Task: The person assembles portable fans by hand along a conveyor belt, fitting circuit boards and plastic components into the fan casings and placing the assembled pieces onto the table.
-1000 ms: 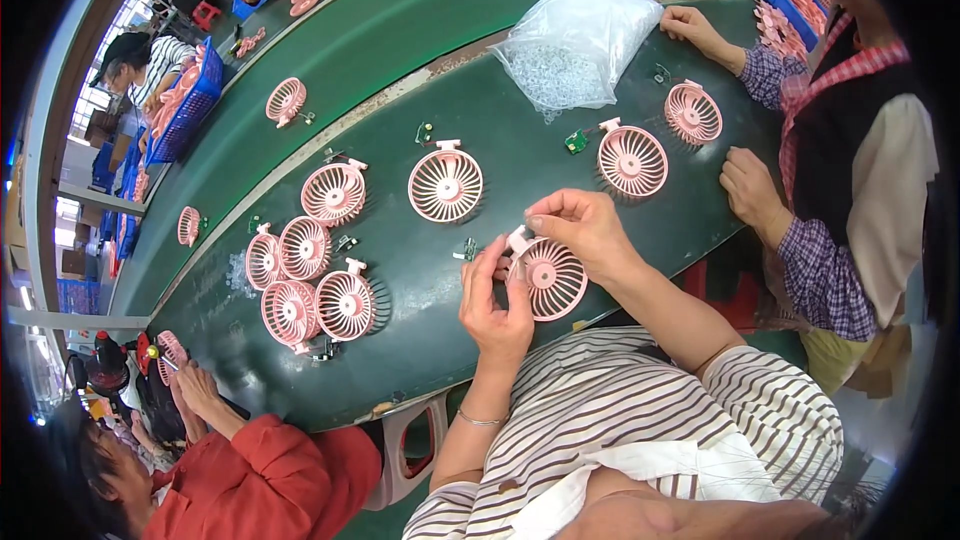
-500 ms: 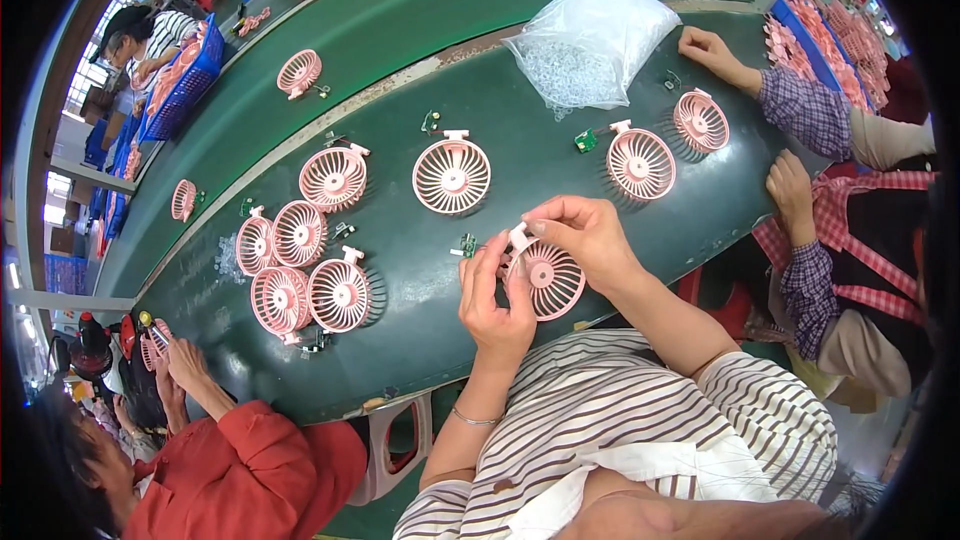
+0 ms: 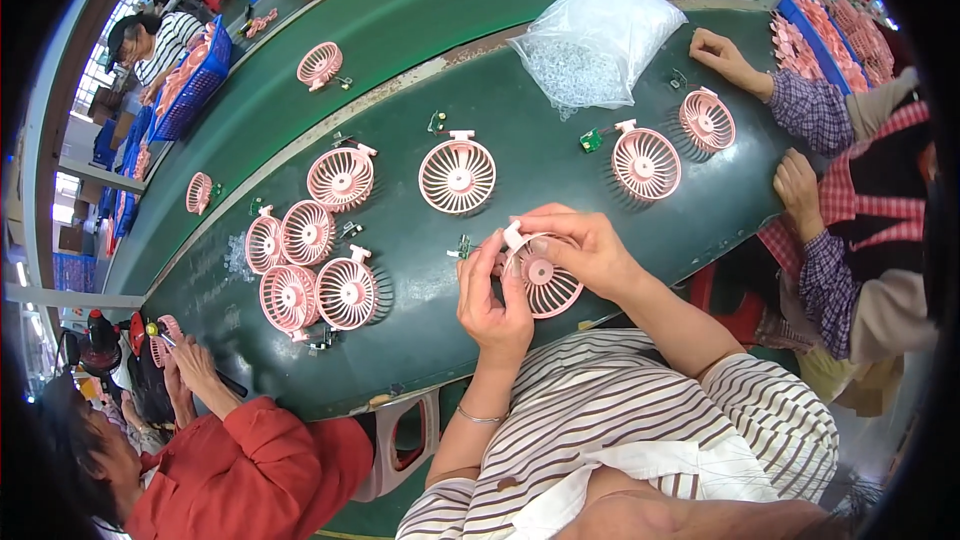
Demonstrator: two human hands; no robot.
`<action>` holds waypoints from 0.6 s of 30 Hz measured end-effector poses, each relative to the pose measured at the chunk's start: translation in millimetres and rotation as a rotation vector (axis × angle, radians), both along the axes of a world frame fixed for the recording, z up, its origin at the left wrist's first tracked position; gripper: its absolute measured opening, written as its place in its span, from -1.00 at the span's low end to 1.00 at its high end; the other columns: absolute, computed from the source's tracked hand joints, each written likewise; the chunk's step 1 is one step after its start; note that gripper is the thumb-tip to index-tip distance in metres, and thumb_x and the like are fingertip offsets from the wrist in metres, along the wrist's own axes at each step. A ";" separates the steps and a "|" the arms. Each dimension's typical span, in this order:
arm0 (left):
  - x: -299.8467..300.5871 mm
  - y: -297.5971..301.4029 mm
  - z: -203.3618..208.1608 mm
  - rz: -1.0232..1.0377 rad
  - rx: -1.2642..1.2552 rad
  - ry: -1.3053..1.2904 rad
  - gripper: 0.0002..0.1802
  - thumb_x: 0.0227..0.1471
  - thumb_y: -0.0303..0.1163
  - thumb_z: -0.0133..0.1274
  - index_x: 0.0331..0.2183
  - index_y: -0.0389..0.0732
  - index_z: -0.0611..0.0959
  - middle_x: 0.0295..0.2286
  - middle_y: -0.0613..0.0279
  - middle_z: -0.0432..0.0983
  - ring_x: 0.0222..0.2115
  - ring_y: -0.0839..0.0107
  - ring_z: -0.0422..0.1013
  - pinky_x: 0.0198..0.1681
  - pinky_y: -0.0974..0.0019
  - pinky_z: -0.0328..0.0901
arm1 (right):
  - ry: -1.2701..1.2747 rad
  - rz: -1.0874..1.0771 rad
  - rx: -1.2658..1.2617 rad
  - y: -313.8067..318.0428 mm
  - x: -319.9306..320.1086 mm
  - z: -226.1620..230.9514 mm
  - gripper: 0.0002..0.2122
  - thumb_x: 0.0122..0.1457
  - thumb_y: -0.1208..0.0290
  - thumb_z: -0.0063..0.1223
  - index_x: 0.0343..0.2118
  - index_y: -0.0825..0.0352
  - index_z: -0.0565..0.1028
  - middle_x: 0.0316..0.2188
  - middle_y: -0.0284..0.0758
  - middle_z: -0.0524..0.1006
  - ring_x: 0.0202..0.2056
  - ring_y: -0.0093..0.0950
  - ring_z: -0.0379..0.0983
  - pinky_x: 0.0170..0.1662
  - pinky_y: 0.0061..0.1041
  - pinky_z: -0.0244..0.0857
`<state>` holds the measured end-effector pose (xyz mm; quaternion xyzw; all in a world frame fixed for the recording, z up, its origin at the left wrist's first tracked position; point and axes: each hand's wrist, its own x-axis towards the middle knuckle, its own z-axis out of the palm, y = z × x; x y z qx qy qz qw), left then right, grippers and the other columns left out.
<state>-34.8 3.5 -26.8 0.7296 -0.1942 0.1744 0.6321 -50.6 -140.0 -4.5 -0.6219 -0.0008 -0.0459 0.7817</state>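
Close in front of me I hold a pink round fan housing [image 3: 553, 292] with radiating ribs between both hands. My left hand [image 3: 493, 308] is closed about its left side, fingers beside the short pale neck [image 3: 514, 235]. The fingers of my right hand [image 3: 590, 248] are closed on the upper rim, next to that neck. A thin curved strip shows between my hands; I cannot make out what it is. Just left of my left fingers is a small green circuit board [image 3: 463, 246]. Another fan housing [image 3: 457, 176] lies beyond my hands, with its own small board near its neck.
Several pink housings [image 3: 347, 294] cluster at the left of the green table. Two more [image 3: 646, 164] lie at the right. A plastic bag of small clear parts [image 3: 590, 50] rests at the far side. Co-workers' hands [image 3: 797, 190] are at the right edge; a red-sleeved person [image 3: 270, 460] sits left.
My right fingers have shifted slightly on the rim near the neck, and the housing is tilted a little. The whole view has shifted slightly. Both hands keep hold of the housing.
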 end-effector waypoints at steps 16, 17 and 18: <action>8.1 3.5 32.5 0.016 0.211 0.304 -0.55 -0.05 -0.51 0.10 -0.05 -0.28 0.49 -0.56 0.21 0.53 -0.62 0.57 0.37 -0.51 0.46 0.29 | -0.145 -0.134 -0.875 -55.6 21.4 -15.3 -0.86 0.07 0.52 -0.01 -0.35 0.47 0.52 -0.39 -0.14 0.50 -0.35 -0.25 0.46 -0.26 -0.42 0.33; 18.3 9.4 47.4 0.044 0.269 0.326 -0.63 0.02 -0.48 0.05 -0.07 -0.31 0.49 -0.57 0.24 0.54 -0.59 0.65 0.37 -0.49 0.55 0.26 | -0.003 -0.231 -0.750 -66.0 20.4 -13.9 -0.86 0.09 0.52 -0.02 -0.36 0.48 0.52 -0.41 -0.17 0.50 -0.36 -0.32 0.45 -0.27 -0.44 0.32; 37.9 18.3 46.0 0.112 0.317 0.203 -0.66 0.03 -0.47 0.05 -0.10 -0.30 0.52 -0.63 0.30 0.50 -0.64 0.66 0.31 -0.55 0.56 0.21 | 0.012 -0.275 -0.791 -81.0 19.5 -15.1 -0.86 0.09 0.54 -0.02 -0.36 0.49 0.51 -0.42 -0.19 0.50 -0.37 -0.38 0.45 -0.28 -0.46 0.31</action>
